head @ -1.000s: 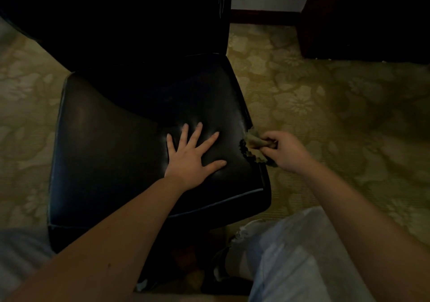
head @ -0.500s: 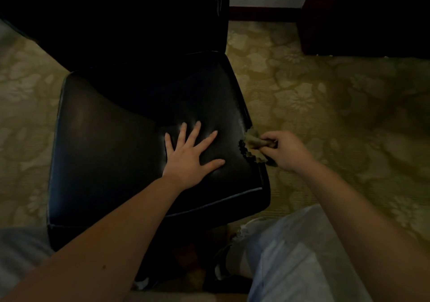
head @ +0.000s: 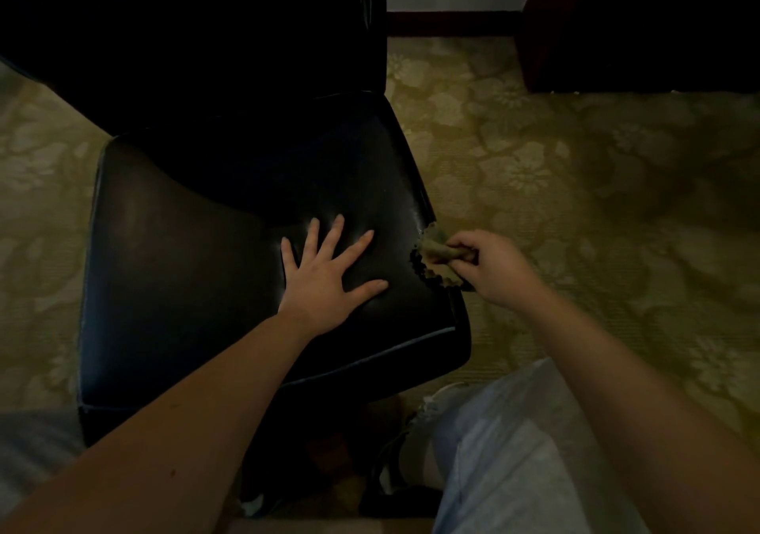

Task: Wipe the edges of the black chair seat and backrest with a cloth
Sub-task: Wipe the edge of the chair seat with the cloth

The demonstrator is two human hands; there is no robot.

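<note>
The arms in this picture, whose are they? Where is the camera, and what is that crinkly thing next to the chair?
They belong to a person, not a machine. The camera sits on the person's head and looks down, so you see their own two arms, as if through their eyes. The left hand lies flat, fingers spread, on the black seat. The right hand pinches a small greenish cloth with a zigzag edge and holds it against the seat's right edge, to wipe it. The dark backrest stands behind the seat. Under the chair is a flowery carpet.
</note>
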